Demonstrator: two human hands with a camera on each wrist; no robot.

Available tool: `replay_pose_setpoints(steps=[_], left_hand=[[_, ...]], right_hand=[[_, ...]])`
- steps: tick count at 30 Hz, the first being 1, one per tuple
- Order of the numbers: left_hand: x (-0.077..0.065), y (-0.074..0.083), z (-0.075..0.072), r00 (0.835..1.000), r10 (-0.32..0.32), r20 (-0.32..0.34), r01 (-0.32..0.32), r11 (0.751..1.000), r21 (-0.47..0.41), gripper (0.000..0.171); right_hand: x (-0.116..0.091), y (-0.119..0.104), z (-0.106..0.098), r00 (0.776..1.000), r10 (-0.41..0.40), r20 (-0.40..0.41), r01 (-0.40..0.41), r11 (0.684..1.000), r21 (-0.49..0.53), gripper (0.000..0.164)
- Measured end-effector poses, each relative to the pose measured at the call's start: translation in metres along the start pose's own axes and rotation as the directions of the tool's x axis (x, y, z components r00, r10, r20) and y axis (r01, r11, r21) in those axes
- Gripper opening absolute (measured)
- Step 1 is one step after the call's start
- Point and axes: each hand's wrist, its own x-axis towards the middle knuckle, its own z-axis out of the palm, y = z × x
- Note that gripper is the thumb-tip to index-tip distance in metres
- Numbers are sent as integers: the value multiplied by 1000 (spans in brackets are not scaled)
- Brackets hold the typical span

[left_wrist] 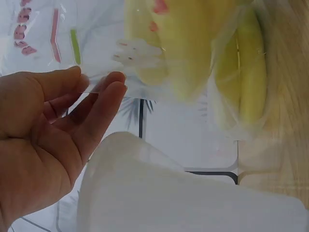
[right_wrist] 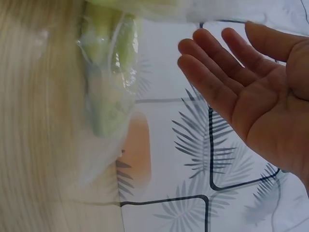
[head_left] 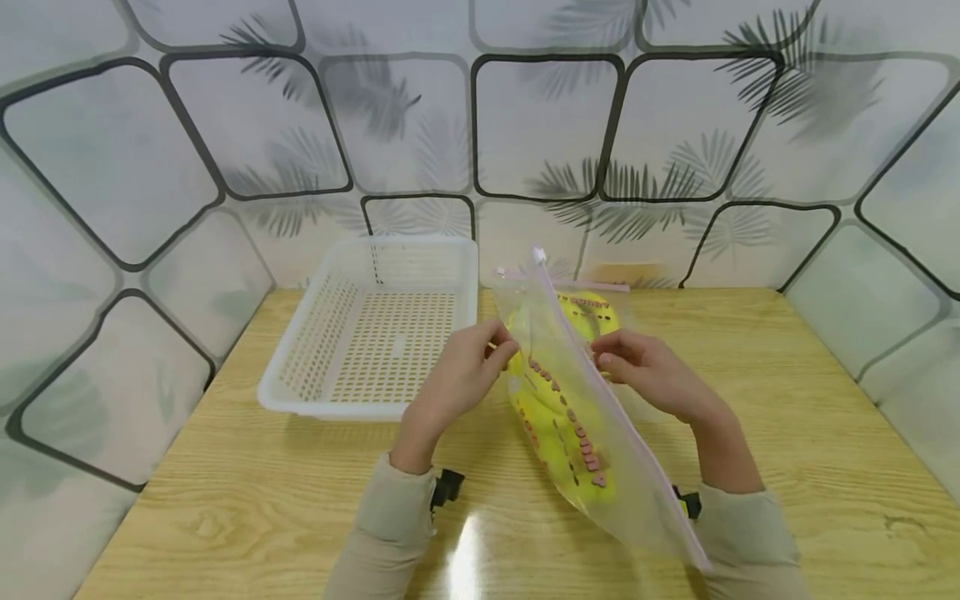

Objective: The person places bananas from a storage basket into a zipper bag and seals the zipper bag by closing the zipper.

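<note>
A clear plastic slider bag (head_left: 570, 408) with pink lettering and a pink zip strip hangs slantwise between the hands. Long yellow pieces that look like bananas (left_wrist: 183, 43) show through the plastic. My left hand (head_left: 468, 367) pinches the bag's left edge between thumb and finger; the left wrist view shows a small white rabbit print near that edge. By the zip strip, my right hand (head_left: 652, 371) has its fingers extended and apart in the right wrist view, its thumb close to the plastic. Behind stands a second similar bag (head_left: 596, 312), with yellow pieces inside, partly hidden.
A white perforated plastic basket (head_left: 300, 367) sits on the wooden table (head_left: 225, 517) left of the bags. A wall covering (head_left: 551, 125) with dark outlines and leaf prints rises along the table's back and sides.
</note>
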Motion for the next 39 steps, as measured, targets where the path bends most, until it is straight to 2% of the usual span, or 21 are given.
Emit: replay_pose_setpoints(steps=[4, 7, 9, 11, 13, 15, 17, 20, 23, 26, 29, 32, 34, 36, 39], left_hand=[[-1, 0, -1, 998, -37, -58, 34, 998, -47, 13], [-1, 0, 0, 995, -67, -75, 62, 996, -60, 13], [-1, 0, 1, 991, -101, -86, 95, 993, -74, 13], [-1, 1, 2, 985, -141, -97, 132, 987, -92, 13], [-1, 1, 3, 977, -179, -116, 167, 980, -108, 14], [-1, 1, 4, 968, -212, -133, 197, 973, -120, 15], [0, 2, 4, 960, -235, -150, 217, 968, -127, 16], [0, 2, 5, 950, -264, -164, 243, 960, -140, 16], [0, 1, 6, 944, -286, -168, 261, 953, -157, 16], [-1, -1, 6, 938, -303, -169, 271, 944, -186, 16], [-2, -3, 5, 935, -309, -172, 271, 939, -214, 16], [-2, -6, 4, 936, -308, -169, 267, 936, -228, 16], [-3, -7, 2, 938, -306, -161, 265, 935, -235, 15], [-3, -9, 0, 943, -299, -149, 258, 936, -240, 14], [-4, -11, -5, 952, -275, -135, 236, 940, -248, 14]], right_hand=[[-8, 2, -9, 997, -17, 76, 22, 998, -56, 25], [-19, 0, -17, 986, 16, 166, 6, 991, -131, 25], [-28, -7, -21, 972, 70, 224, -25, 980, -199, 38], [-39, -20, -25, 959, 133, 252, -63, 961, -268, 58], [-51, -36, -27, 952, 153, 266, -72, 953, -293, 71], [-63, -52, -29, 952, 124, 280, -38, 956, -292, 74], [-75, -63, -31, 951, 53, 305, 29, 965, -259, 70], [-89, -74, -32, 941, -20, 337, 114, 958, -261, 69], [-95, -81, -23, 944, -30, 329, 149, 927, -343, 69], [-94, -89, -10, 953, -29, 301, 161, 891, -424, 56], [-92, -94, -3, 950, -104, 295, 229, 874, -429, 34], [-93, -94, -5, 941, -169, 293, 269, 899, -345, 18], [-95, -92, -9, 943, -197, 269, 275, 916, -294, 14], [-96, -88, -15, 948, -214, 235, 272, 929, -252, 16], [-95, -83, -24, 970, -203, 133, 231, 941, -246, 20]])
